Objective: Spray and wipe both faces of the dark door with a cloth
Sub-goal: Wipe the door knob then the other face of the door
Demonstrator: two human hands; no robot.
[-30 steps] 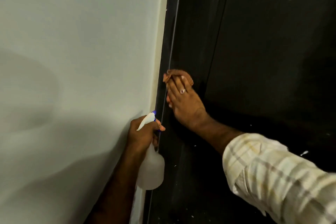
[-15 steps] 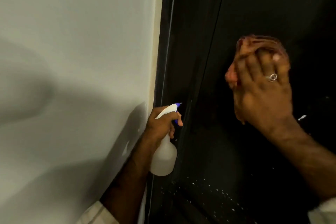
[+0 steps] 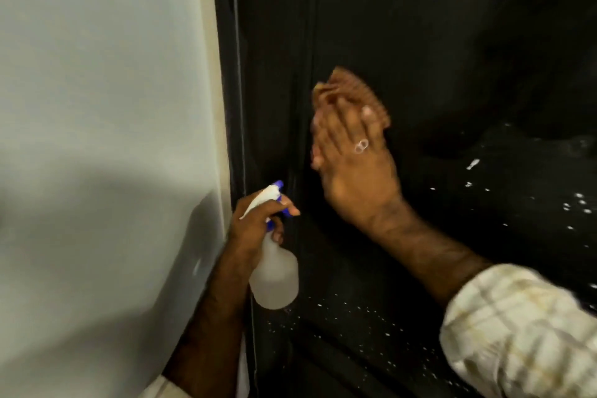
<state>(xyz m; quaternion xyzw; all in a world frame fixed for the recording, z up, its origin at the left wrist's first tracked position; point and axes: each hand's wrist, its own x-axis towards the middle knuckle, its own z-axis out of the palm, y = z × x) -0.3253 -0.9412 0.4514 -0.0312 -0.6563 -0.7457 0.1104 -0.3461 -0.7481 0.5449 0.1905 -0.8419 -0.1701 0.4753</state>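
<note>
The dark door fills the right two thirds of the head view, speckled with white spray droplets low down and at the right. My right hand, wearing a ring, presses an orange-brown cloth flat against the door with straight fingers. The cloth peeks out above the fingertips and is blurred by motion. My left hand grips the neck of a translucent white spray bottle with a blue nozzle, held by the door's left edge, a finger at the trigger.
A pale wall takes up the left third, meeting the dark door frame. A raised moulding line runs vertically down the door just left of the cloth. Shadows of my arms fall across the wall.
My right hand swept the cloth from the door's left edge out to the right, then back left toward the moulding. The left hand with the bottle shifted slightly rightward in view.
</note>
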